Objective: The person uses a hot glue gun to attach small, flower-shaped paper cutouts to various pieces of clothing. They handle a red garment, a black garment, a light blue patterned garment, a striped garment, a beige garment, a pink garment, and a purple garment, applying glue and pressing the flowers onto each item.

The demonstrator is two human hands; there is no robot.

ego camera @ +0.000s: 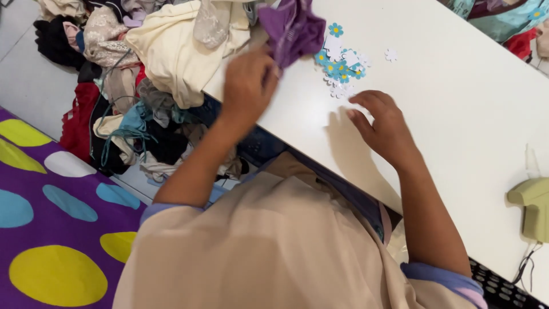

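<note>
My left hand (pixel 247 83) is raised over the table's left end, fingers pinched on a crumpled purple cloth (pixel 293 28) that hangs above the tabletop. My right hand (pixel 382 123) rests on the white table (pixel 457 103), fingers curled and slightly apart, holding nothing that I can see. Its fingertips lie just below a small heap of blue and white paper flowers (pixel 342 64). One white flower (pixel 391 55) lies apart to the right of the heap.
A big pile of mixed clothes (pixel 143 68) covers the table's left end and spills to the floor. A pale green glue gun (pixel 534 206) with a cord lies at the right edge. A purple mat with coloured ovals (pixel 51 229) covers the floor at left.
</note>
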